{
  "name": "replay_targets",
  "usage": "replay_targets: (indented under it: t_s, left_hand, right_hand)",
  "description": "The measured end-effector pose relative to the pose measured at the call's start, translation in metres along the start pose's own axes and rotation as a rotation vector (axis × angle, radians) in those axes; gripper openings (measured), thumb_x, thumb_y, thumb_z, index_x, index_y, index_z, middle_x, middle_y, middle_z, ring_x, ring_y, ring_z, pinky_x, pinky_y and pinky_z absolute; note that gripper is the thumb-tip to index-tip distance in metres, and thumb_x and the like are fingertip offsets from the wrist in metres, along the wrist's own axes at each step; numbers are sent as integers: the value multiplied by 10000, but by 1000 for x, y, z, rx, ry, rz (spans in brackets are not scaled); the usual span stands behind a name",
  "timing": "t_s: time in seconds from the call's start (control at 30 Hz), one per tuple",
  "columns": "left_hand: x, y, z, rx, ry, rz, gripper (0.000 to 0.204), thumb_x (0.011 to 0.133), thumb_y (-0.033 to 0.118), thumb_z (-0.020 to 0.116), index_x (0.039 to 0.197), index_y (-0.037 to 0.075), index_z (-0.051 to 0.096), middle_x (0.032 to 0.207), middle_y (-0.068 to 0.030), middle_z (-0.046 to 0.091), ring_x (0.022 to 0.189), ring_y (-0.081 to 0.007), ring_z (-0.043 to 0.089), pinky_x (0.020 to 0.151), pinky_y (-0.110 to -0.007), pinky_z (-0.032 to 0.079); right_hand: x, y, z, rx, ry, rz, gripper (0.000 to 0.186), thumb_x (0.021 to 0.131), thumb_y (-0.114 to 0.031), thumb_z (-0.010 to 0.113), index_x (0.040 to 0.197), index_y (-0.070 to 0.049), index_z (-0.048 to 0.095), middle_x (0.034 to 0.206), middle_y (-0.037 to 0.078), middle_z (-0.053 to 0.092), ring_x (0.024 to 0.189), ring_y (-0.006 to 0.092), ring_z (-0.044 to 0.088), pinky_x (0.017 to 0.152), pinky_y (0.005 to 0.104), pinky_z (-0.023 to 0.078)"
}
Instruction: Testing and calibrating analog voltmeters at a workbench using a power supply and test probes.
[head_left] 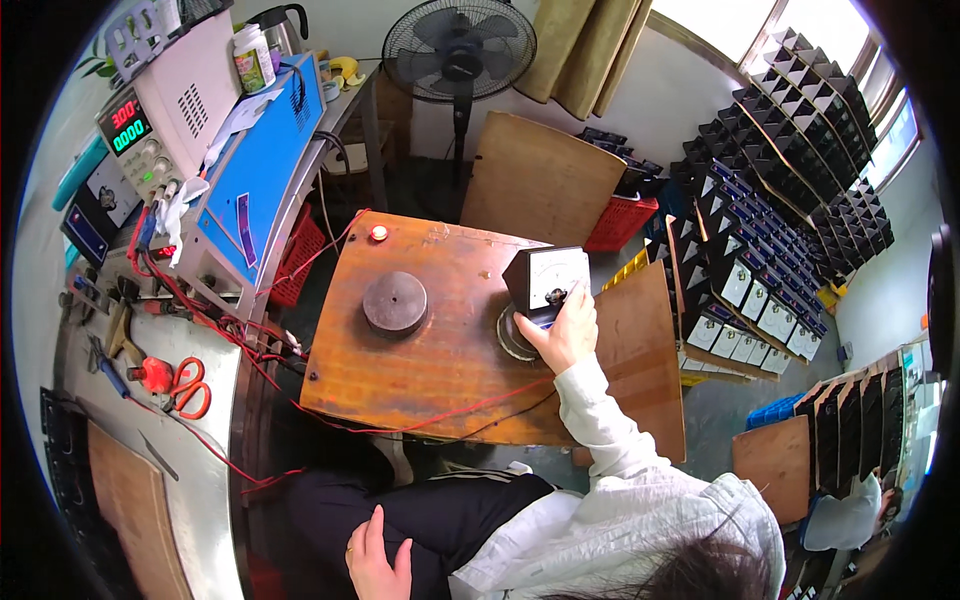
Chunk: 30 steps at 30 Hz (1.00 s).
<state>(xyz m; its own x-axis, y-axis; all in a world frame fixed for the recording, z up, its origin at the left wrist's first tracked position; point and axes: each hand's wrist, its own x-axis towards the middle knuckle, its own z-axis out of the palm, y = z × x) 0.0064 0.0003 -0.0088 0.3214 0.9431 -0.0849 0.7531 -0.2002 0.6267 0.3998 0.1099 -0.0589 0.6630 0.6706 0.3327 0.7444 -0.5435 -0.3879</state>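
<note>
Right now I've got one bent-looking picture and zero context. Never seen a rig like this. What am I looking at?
No machine arm here, just a person's two bare hands. The view comes from a wide fisheye camera on their head, looking down, so straight edges bend near the rim. Picture left is the person's left.

The wooden table carries a dark round disc and a small red-and-white button or light. The right hand grips a black-cased meter with a white face above a second round piece, partly hidden; I can't tell whether they touch. The left hand is by the dark-trousered lap, holding nothing visible.

Instruments with lit displays stand at left; a fan stands beyond the table.
</note>
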Motion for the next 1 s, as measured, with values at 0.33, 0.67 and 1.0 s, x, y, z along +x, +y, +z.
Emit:
replay_targets:
  t_s: [0.33,0.67,1.0]
  left_hand:
    - [-26,-14,-11,18,55,-87,548,909,222,687,1417,84,533,1246,-238,596,1153,-423,572,1000,-463,468]
    - [-86,-30,-23,17,317,-271,465,930,181,679,1369,64,575,1207,-231,622,1097,-417,599,969,-448,492]
    - [-97,-36,-27,-47,832,-367,323,804,31,770,1123,34,717,1134,-157,675,1024,-330,663,891,-371,538]
  right_hand:
    - [7,-63,16,264,-62,-287,1190,628,-470,881,1427,181,286,1239,296,533,1142,435,544,964,488,464]
    - [9,-170,84,169,-18,-261,1199,614,-435,909,1455,144,281,1211,296,570,1093,420,587,949,463,491]
    - [-22,-169,77,305,116,-406,1117,710,-444,879,1482,137,318,1481,334,422,1374,454,417,1156,495,329]
